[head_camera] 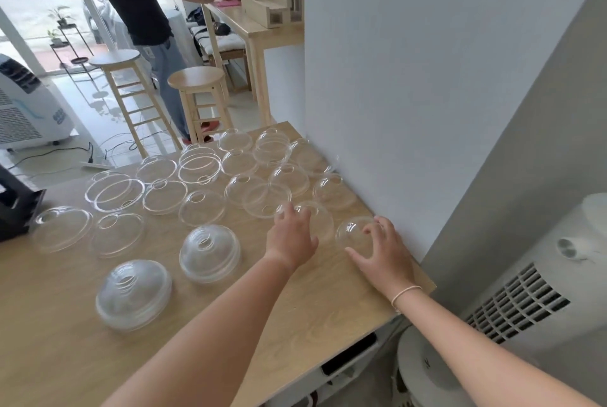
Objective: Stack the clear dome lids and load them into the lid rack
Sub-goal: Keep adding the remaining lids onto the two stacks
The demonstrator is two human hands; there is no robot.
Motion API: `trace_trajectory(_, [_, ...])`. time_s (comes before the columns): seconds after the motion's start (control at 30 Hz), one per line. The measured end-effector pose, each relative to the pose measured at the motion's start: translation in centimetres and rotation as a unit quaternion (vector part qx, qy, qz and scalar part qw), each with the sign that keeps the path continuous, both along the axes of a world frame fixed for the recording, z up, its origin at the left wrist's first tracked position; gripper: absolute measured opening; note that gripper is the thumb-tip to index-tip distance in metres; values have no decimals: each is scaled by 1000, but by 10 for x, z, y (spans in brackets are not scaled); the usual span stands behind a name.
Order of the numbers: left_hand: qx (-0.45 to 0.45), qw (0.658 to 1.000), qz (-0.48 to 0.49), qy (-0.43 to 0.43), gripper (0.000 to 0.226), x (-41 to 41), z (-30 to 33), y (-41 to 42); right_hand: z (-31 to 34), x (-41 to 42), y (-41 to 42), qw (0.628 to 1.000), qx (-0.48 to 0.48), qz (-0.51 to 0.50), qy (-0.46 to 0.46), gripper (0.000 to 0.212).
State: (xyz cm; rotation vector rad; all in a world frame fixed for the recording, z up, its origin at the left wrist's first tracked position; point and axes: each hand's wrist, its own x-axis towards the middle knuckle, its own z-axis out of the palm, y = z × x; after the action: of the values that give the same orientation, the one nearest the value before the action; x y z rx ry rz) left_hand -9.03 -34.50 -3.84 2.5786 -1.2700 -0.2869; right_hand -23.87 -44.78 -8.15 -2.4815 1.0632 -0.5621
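Clear dome lids lie scattered over the wooden bench, with two nested stacks nearer the front. The left hand spreads its fingers wide over one lid; the right hand cups a lid beside the wall, fingers loosely open.

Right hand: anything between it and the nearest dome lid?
Nothing visible. The right hand is spread over the lid by the wall, fingertips at its dome. The left hand reaches a separate lid.
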Motion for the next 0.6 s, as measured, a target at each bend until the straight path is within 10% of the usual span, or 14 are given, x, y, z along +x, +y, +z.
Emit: trace_trajectory(0.6, [-144, 983, 115, -25, 29, 70, 59, 145, 44, 102, 82, 962, 48, 186, -195, 55])
